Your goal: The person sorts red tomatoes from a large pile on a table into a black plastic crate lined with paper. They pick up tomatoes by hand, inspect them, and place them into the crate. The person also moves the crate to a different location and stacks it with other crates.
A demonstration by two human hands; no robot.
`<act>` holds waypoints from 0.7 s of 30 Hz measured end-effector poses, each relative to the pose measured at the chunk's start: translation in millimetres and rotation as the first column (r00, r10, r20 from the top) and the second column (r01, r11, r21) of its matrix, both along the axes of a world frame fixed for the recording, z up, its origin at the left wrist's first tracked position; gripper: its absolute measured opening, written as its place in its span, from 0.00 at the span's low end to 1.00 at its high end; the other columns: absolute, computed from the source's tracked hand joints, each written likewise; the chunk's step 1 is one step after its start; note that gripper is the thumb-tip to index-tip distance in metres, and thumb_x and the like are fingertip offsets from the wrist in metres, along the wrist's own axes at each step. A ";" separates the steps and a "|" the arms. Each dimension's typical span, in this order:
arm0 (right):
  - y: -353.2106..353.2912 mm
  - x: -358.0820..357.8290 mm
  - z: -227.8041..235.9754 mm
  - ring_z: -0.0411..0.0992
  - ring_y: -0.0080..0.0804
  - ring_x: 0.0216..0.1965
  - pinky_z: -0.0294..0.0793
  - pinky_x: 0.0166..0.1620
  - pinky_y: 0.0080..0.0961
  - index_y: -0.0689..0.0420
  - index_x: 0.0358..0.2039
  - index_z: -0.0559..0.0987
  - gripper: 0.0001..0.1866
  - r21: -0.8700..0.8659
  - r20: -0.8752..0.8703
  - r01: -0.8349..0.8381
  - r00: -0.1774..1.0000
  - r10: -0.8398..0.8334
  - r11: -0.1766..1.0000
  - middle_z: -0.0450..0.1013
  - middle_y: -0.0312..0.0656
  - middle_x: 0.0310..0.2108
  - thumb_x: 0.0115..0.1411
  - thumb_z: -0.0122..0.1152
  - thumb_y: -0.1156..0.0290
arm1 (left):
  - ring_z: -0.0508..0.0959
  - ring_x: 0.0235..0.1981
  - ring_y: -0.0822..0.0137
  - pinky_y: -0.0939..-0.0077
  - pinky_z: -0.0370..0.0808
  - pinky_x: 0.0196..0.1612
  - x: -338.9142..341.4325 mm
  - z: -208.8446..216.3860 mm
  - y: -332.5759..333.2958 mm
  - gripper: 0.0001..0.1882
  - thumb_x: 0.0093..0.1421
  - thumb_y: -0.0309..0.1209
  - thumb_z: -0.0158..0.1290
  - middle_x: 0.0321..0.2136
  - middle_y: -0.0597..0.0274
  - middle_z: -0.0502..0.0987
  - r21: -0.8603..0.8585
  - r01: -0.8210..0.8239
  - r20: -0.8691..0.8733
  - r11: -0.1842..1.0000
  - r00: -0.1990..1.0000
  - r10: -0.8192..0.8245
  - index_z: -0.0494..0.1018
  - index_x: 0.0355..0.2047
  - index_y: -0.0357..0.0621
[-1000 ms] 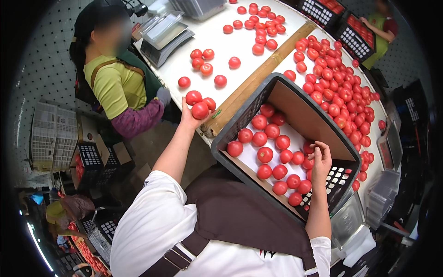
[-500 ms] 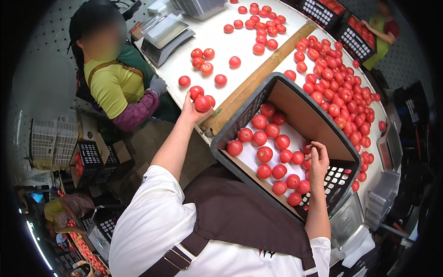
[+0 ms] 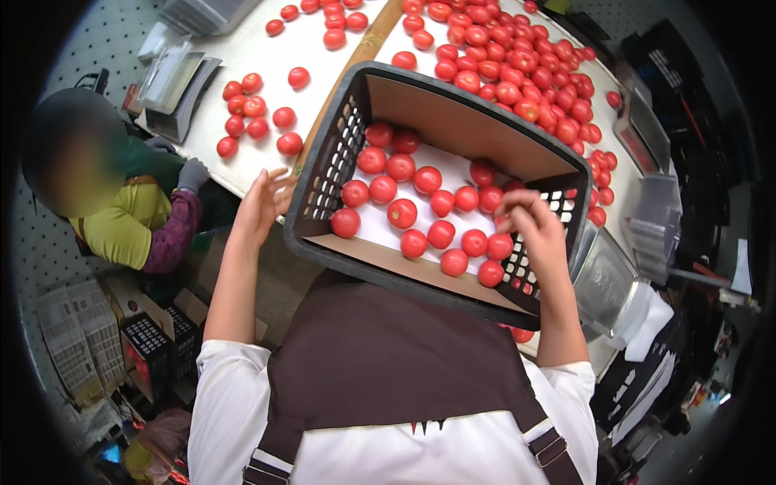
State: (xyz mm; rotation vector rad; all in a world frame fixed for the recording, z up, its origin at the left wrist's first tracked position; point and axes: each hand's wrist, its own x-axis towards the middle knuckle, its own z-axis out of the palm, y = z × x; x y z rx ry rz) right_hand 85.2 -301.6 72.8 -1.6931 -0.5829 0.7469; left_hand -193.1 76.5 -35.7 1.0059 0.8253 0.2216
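Note:
My left hand [image 3: 263, 206] is open beside the left end of a black crate [image 3: 372, 275], fingers apart, holding nothing. Just beyond it, a loose group of red tomatoes [image 3: 255, 107] rests on the white table [image 3: 202, 65]. The crate, tilted toward me, has cardboard along its long sides. Tomatoes [image 3: 402, 213] lie spread in a single layer over its white bottom liner. At the crate's right end, my right hand [image 3: 537, 230] reaches inside with curled fingers, close against the tomatoes there. Whatever is between those fingers is hidden by the hand.
A big heap of tomatoes [image 3: 517, 65] covers the table beyond the crate. A wooden strip [image 3: 372, 40] divides the tabletop. At left stands a gloved co-worker [image 3: 121, 226] near stacked clear plastic containers [image 3: 174, 81]. More clear containers [image 3: 651, 214] are at right, with filled crates [image 3: 149, 343] at lower left.
My left hand has released three tomatoes onto the table and drawn back toward the crate, opening. My right hand has shifted slightly within the crate. The whole view has turned.

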 end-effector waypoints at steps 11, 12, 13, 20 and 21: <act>-55.5 -96.7 -20.3 0.70 0.45 0.41 0.71 0.44 0.40 0.59 0.42 0.73 0.19 -0.499 0.455 -0.375 0.654 0.604 0.781 0.69 0.46 0.36 0.50 0.66 0.72 | 0.78 0.46 0.66 0.72 0.76 0.49 14.4 -72.2 -81.6 0.25 0.68 0.45 0.47 0.46 0.57 0.78 -0.157 -0.179 0.184 0.971 0.961 0.207 0.71 0.55 0.38; -50.6 -104.1 -25.4 0.70 0.45 0.38 0.71 0.40 0.41 0.58 0.36 0.70 0.17 -0.523 0.536 -0.326 0.592 0.602 0.787 0.67 0.45 0.32 0.47 0.67 0.72 | 0.78 0.45 0.66 0.72 0.76 0.49 19.1 -74.3 -80.9 0.25 0.68 0.45 0.47 0.46 0.57 0.79 -0.158 -0.173 0.194 0.972 0.960 0.203 0.71 0.54 0.38; -47.6 -107.3 -31.0 0.71 0.45 0.37 0.71 0.39 0.41 0.58 0.35 0.70 0.16 -0.551 0.537 -0.305 0.583 0.610 0.777 0.67 0.45 0.32 0.47 0.67 0.72 | 0.78 0.45 0.67 0.72 0.76 0.48 20.5 -71.7 -74.3 0.25 0.68 0.45 0.47 0.46 0.57 0.79 -0.156 -0.162 0.173 0.974 0.967 0.189 0.71 0.54 0.38; -46.2 -110.6 -39.7 0.73 0.44 0.31 0.73 0.34 0.39 0.57 0.32 0.69 0.16 -0.541 0.648 -0.246 0.487 0.586 0.804 0.69 0.45 0.28 0.44 0.67 0.73 | 0.79 0.43 0.67 0.72 0.77 0.46 28.6 -76.6 -65.6 0.24 0.67 0.45 0.48 0.45 0.57 0.79 -0.148 -0.010 0.081 0.989 0.996 0.023 0.73 0.52 0.38; -46.6 -110.8 -36.2 0.73 0.43 0.31 0.73 0.33 0.39 0.57 0.32 0.70 0.16 -0.545 0.657 -0.236 0.476 0.585 0.804 0.70 0.44 0.27 0.44 0.67 0.74 | 0.79 0.43 0.67 0.72 0.77 0.46 24.0 -78.0 -66.0 0.23 0.67 0.45 0.48 0.44 0.58 0.79 -0.150 0.005 0.071 0.989 0.997 0.005 0.73 0.52 0.38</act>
